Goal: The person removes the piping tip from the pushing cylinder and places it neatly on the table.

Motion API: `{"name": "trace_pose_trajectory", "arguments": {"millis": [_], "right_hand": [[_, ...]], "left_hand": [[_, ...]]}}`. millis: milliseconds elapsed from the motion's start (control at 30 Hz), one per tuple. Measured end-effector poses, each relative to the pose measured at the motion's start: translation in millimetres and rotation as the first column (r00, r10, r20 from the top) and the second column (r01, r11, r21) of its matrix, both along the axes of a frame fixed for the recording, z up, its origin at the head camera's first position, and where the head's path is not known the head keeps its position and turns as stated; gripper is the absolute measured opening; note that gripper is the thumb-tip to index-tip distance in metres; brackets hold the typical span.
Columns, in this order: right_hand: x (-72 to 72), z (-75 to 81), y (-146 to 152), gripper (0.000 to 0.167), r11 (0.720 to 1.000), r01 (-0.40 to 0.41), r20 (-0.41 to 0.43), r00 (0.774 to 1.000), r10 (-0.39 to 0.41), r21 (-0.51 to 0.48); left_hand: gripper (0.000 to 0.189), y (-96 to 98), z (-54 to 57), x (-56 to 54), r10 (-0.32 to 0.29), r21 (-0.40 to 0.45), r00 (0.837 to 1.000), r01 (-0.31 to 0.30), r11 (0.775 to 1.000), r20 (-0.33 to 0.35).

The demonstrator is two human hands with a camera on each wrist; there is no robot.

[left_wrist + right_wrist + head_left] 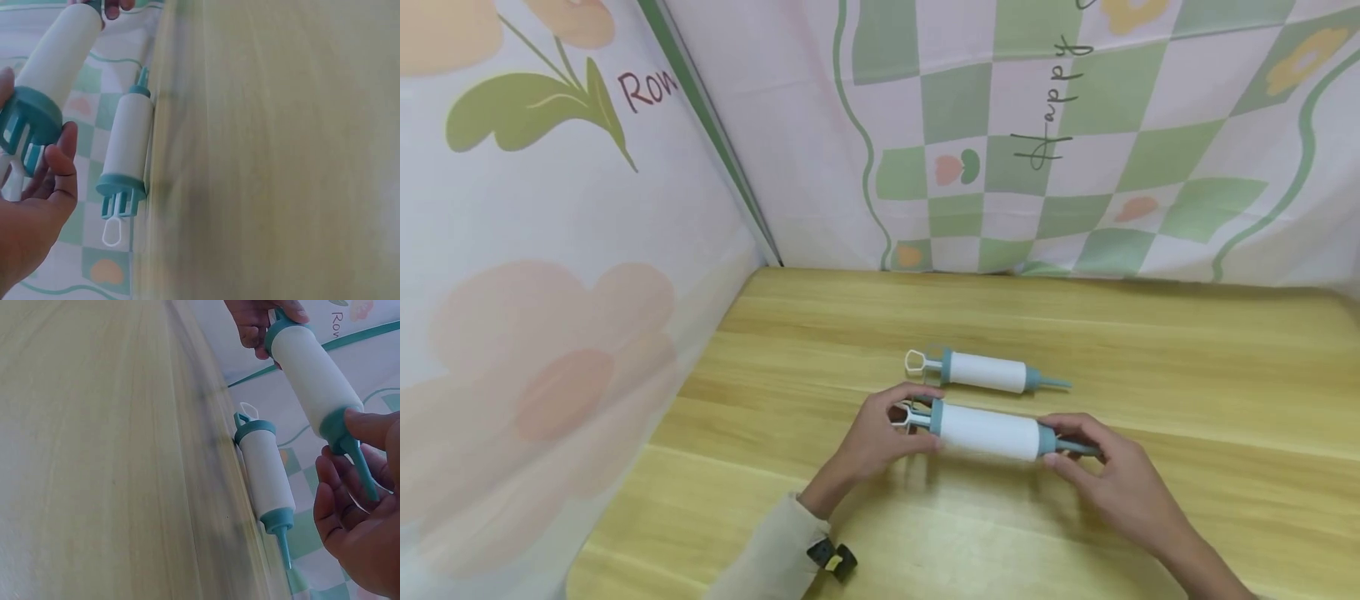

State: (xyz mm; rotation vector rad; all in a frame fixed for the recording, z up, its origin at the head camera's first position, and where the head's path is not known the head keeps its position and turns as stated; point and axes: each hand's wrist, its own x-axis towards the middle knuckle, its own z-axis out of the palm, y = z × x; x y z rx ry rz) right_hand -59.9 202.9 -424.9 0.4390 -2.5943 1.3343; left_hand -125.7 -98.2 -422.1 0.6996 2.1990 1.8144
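Observation:
Between my two hands is a large syringe (989,432) with a white barrel, teal end caps, a thin nozzle and a white pull ring. My left hand (880,431) grips its teal collar (39,115), thumb on one side and fingers on the other, around the ring end. At the opposite end my right hand (1108,471) pinches the teal nozzle cap (335,430), and the nozzle (361,469) points in toward the palm. A second, similar syringe (988,372) lies just beyond the held one, its nozzle also to the right.
Under everything is a wood-grain table (760,500). A flowered white cloth (587,250) hangs along the left side, and a green-checked cloth (955,108) stands behind the far edge. My left wrist wears a dark band (832,558) over a beige sleeve (775,542).

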Motion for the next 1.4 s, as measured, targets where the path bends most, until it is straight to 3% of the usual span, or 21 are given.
{"name": "trace_pose_trajectory", "arguments": {"millis": [333,567,800,1200,1400], "right_hand": [[-2.4,2.8,-4,0.037,0.986,-0.081,0.070,0.993,0.092,-0.147],[-2.3,4.5,-6,0.024,0.985,-0.054,0.112,0.991,0.073,-0.165],[-1.4,4.0,-9,0.019,0.967,-0.040,0.162,0.983,0.083,-0.252],[-0.5,0.1,-11,0.015,0.968,-0.029,0.127,0.990,0.062,-0.248],[-0.6,0.5,-12,0.020,0.979,-0.010,0.045,0.999,0.020,-0.202]], "left_hand": [[0.047,0.8,1.8,4.1,0.058,0.006,0.995,-0.057,0.998,-0.083],[0.045,1.0,0.1,4.2,0.055,0.032,0.995,-0.052,0.998,-0.087],[0.046,2.3,-2.8,5.0,0.035,0.036,0.996,-0.033,0.999,-0.076],[0.041,5.1,-6.3,6.7,0.072,0.054,0.997,-0.070,0.996,-0.037],[0.037,7.2,-8.0,5.3,0.131,0.001,0.991,-0.131,0.991,-0.018]]}}
